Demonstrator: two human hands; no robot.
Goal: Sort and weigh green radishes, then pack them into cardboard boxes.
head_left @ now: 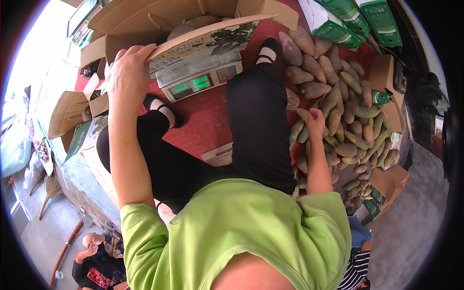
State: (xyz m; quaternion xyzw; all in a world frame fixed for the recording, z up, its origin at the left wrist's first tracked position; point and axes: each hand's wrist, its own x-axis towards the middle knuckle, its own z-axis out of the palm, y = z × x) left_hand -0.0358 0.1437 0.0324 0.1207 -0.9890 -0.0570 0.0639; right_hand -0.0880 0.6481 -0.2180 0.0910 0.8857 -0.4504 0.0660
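My left hand (129, 72) grips the top edge of an open cardboard box (203, 46), fingers folded over its near wall. The box stands on a digital scale (200, 87) with lit green displays. Inside it, partly hidden by that wall, lies a brownish rounded bulk (193, 25). Out to the right, my right hand (316, 123) is at the left edge of a heap of muddy green and reddish-brown radishes (348, 116). Its fingers are closed at the end of a greenish radish (302, 114); the exact grip is small in view.
My black-trousered legs (256, 111) straddle the scale on a red mat (203, 121). Another open carton (72, 116) stands at left. Green-and-white boxes (338, 19) are at the back right, and a tipped carton (389, 188) borders the heap. Two people sit behind me.
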